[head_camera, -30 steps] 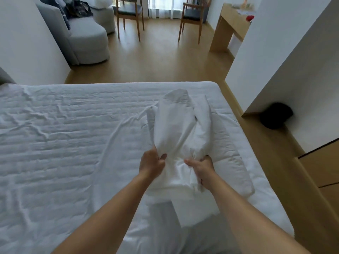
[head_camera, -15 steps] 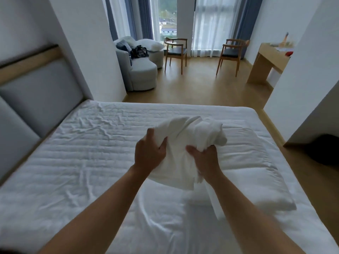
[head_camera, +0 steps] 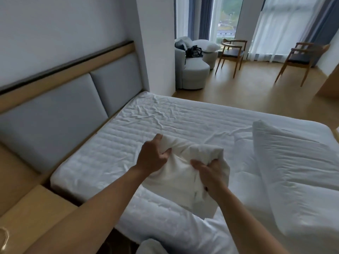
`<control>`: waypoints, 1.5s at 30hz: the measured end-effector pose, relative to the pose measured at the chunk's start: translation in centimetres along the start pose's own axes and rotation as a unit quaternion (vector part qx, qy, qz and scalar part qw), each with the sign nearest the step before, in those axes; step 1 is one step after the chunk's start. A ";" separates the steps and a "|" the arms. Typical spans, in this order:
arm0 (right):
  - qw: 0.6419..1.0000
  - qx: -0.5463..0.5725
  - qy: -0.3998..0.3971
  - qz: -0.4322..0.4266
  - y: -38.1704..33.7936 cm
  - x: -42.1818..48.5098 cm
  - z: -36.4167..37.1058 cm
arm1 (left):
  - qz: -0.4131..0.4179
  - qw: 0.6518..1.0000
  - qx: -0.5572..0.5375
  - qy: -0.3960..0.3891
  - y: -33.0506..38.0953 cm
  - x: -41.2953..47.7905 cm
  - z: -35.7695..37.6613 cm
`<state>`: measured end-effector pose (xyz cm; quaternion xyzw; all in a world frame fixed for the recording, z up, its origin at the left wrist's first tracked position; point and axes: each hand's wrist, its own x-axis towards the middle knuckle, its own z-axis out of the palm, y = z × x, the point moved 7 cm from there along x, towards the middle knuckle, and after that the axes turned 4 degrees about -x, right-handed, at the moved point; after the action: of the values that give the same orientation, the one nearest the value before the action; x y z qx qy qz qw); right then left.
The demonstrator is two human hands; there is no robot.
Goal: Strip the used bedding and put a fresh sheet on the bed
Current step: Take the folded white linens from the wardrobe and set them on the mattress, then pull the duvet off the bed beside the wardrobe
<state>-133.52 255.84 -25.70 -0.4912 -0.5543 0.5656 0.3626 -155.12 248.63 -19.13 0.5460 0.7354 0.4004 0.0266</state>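
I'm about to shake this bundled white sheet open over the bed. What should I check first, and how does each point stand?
1. Left hand grips the bundled white sheet: ok.
2. Right hand grips it too: ok.
3. Quilted white mattress bare near the grey padded headboard: ok.
4. Plump white pillow off the mattress: not ok, it lies on it, right of the sheet.
5. Sheet's corners found: cannot tell, cloth is bunched.
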 end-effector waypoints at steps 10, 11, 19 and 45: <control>0.997 -0.042 -0.036 0.054 -1.2 14.9 24.3 | -0.087 0.995 -0.011 -0.043 -24.3 14.6 -4.5; 0.996 -0.046 -0.030 0.071 -1.7 17.1 27.1 | -0.088 0.995 -0.004 -0.046 -26.6 17.2 -5.4; 0.997 0.072 -0.006 0.034 -10.8 32.9 45.6 | 0.018 0.998 -0.032 0.049 -38.3 37.3 -15.8; 0.939 -0.283 0.030 0.196 8.2 24.2 41.8 | -0.183 0.907 -0.116 -0.360 -45.9 18.4 0.9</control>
<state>-178.65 266.64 -41.51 -0.6891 -0.5730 0.4304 0.1075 -197.97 260.49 -40.82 0.5016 0.7113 0.2471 0.4259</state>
